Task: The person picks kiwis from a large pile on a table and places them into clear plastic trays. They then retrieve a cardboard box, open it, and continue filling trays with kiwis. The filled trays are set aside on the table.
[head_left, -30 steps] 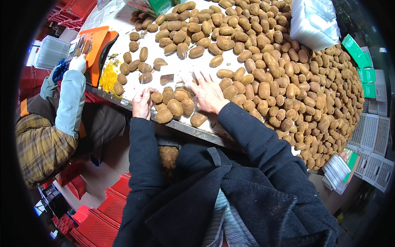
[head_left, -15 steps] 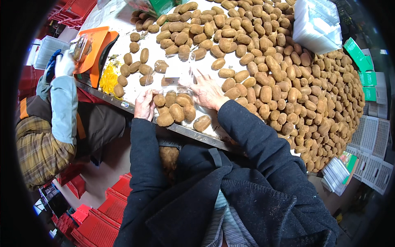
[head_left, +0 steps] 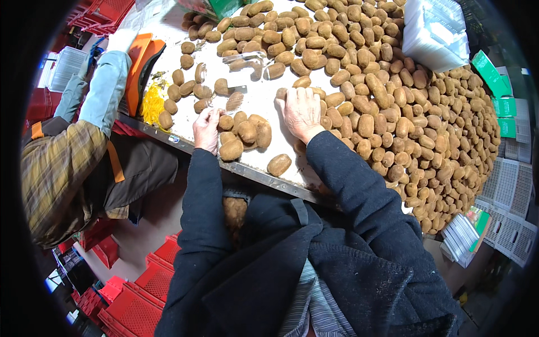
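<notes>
Brown kiwis [head_left: 246, 131] lie grouped in a clear plastic container at the table's near edge; its see-through outline is hard to trace. My left hand [head_left: 206, 132] pinches the left side of this container with thumb and fingers. Clear plastic with glare, apparently the raised lid [head_left: 247, 58], shows beyond the group. To the right, my right hand [head_left: 302, 115] reaches down over the table, fingers bent, with a kiwi [head_left: 281, 94] at its thumb and fingertips. A single kiwi [head_left: 279, 164] rests between me and my right hand, close to the metal edge.
A large kiwi heap [head_left: 404, 118] covers the right side. Stacked clear containers [head_left: 435, 33] stand on it. At left, a co-worker's sleeve [head_left: 106, 87] reaches past an orange tray [head_left: 140, 62] and yellow netting [head_left: 152, 105]. Red crates [head_left: 135, 309] stand on the floor.
My right hand has left the container and moved right to a loose kiwi. My left hand stays at the container's left side. The co-worker's arm has swung farther away and right.
</notes>
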